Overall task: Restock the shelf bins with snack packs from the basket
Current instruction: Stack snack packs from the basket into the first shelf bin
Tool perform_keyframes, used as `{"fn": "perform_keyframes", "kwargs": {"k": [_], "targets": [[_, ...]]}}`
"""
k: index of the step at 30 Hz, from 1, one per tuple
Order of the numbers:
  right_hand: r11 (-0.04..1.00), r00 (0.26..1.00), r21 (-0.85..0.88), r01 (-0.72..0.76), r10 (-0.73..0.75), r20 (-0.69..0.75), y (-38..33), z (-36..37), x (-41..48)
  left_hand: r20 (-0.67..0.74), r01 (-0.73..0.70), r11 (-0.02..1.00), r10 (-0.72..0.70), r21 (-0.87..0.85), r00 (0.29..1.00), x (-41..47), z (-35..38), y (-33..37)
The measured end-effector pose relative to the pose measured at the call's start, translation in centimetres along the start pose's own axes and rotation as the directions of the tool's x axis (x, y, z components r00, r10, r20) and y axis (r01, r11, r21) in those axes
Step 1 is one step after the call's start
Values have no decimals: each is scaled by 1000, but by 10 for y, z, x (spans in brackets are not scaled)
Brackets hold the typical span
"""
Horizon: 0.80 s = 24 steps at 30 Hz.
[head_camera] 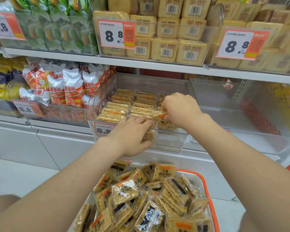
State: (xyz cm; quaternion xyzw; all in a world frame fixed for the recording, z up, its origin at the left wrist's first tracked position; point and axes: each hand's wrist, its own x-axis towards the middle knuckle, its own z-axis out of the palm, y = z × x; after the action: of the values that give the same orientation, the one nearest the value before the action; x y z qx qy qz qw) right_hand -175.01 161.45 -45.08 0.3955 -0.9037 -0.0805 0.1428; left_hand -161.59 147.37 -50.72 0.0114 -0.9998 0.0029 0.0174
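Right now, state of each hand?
Left hand: grips a snack pack at the clear bin's front.
Right hand: pinches an orange-marked pack inside it.

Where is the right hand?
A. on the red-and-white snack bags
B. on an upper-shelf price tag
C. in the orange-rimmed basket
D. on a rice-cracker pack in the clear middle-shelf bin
D: the right hand pinches a rice-cracker pack in the clear bin.

Left hand [131, 136] covers the right part of the price tag [101, 129] & the clear bin [167, 143] front, its grip unclear; right hand [179, 109] fingertips partly hid by packs [117, 111]; basket [205, 185] cut by btm edge; tag small print illegible; yellow goods [283, 97] at far right blurred.
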Motion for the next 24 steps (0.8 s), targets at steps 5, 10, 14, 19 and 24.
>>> {"fn": "perform_keyframes", "kwargs": {"k": [5, 10, 14, 19, 24], "targets": [[991, 989, 128, -30, 11, 149, 8, -8, -3, -11, -3, 1000, 3, -3, 1000, -1, 0, 0], [999, 996, 33, 10, -13, 83, 7, 5, -6, -17, -7, 1000, 7, -15, 1000, 0, 0, 0], [998, 998, -19, 57, -56, 39, 5, 9, -7, -16, -5, 1000, 5, -15, 1000, 1, -1, 0], [984, 992, -127, 125, -121, 41, 2, 12, -13, -8, -13, 1000, 13, -6, 1000, 0, 0, 0], [963, 965, -99, 251, -241, 104, 3, 9, -11, -32, 7, 999, -9, -43, 999, -3, 4, -3]]}}
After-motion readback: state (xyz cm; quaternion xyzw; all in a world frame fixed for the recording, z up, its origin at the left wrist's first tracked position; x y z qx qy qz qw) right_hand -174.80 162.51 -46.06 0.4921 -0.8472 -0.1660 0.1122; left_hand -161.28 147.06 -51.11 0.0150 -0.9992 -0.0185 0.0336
